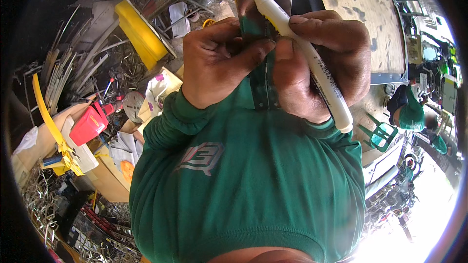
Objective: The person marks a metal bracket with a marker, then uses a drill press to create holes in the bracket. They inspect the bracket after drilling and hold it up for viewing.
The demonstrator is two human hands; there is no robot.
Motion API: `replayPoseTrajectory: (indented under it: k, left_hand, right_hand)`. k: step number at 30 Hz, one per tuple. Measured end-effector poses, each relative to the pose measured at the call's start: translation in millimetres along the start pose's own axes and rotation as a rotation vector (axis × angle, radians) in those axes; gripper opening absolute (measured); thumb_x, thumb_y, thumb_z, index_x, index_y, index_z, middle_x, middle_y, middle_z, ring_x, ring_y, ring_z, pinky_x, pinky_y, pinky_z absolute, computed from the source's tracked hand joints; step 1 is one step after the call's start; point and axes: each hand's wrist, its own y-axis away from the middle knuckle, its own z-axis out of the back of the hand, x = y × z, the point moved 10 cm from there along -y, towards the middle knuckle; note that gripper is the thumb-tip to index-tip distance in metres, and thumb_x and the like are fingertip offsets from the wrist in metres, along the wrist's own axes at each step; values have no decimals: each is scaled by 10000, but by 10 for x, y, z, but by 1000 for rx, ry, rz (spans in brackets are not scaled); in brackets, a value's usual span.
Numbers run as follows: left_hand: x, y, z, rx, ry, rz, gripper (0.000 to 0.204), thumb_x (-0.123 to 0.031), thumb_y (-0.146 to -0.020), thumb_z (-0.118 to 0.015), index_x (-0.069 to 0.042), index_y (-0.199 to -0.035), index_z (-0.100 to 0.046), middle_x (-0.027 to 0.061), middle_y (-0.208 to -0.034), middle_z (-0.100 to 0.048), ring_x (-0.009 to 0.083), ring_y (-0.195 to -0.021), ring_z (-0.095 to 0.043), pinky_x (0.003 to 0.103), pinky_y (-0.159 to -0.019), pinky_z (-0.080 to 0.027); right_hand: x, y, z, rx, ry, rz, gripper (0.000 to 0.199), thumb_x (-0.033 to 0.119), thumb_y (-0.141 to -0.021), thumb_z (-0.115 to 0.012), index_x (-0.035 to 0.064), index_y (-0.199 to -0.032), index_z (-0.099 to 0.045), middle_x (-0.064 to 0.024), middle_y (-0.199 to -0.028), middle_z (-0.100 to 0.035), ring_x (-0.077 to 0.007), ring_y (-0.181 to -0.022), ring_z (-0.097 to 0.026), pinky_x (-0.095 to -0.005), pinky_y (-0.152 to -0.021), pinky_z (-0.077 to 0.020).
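In front of my chest, a long shiny metal profile [261, 85] runs upward in the picture, its smooth face reflecting my green top. My left hand [212, 63] is closed on the profile's left edge, the thumb lying across its face. Between the thumb and fingers of my right hand [343, 44] is a white marker pen [319, 68], held slantwise. Its tip touches or sits just over the profile near the top of the view, next to a dark mark. The right fingertips are close to the profile's right edge.
A spotted board-topped table [363, 14] stands at upper right. Leftward are a yellow panel [141, 34], a red plastic container [90, 124] on a workbench and thin metal offcuts [58, 61]. A green chair [381, 134] and a person in green [412, 116] are at right.
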Motion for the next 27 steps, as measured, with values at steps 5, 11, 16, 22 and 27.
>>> replayPoseTrajectory:
  k: [5, 11, 16, 22, 27]
  left_hand:
    - [-3, 6, -6, 14, -85, 18, 213, 90, -840, -704, 103, -1051, -682, 111, -997, -704, 115, -910, -674, 247, -810, -560]
    - [-15, 13, -19, -3, -38, 3, 230, 94, -844, -698, 106, -1072, -673, 109, -990, -705, 115, -916, -673, 247, -805, -561]
    - [-16, 1, -35, 16, -40, -19, 231, 105, -845, -691, 109, -1075, -671, 124, -1034, -699, 126, -943, -675, 250, -816, -562]
    - [-16, -4, -51, 31, 34, -26, 232, 102, -849, -692, 114, -1080, -669, 131, -1042, -694, 139, -948, -676, 261, -836, -565]
    - [28, -7, -48, 25, -30, 10, 235, 95, -858, -689, 119, -1090, -663, 129, -1051, -693, 137, -956, -673, 258, -848, -561]
  right_hand:
    - [-4, 3, -16, 21, -7, -9, 178, -67, -833, -623, -121, -987, -552, -191, -875, -642, -190, -712, -622, -274, -659, -507]
    - [20, 4, 21, 2, -29, 34, 182, -64, -841, -615, -119, -1001, -548, -195, -869, -646, -173, -693, -606, -272, -629, -496]
    - [-14, 10, 16, 36, -10, 9, 188, -60, -846, -613, -108, -1016, -547, -190, -881, -648, -169, -699, -604, -268, -635, -493]
    - [-12, 1, 29, 2, -26, 43, 196, -49, -850, -629, -98, -1024, -552, -175, -876, -648, -163, -713, -606, -261, -649, -492]
    - [-65, -1, 27, 27, -28, -14, 227, -36, -857, -644, -97, -1047, -536, -173, -874, -649, -156, -724, -609, -259, -658, -492]
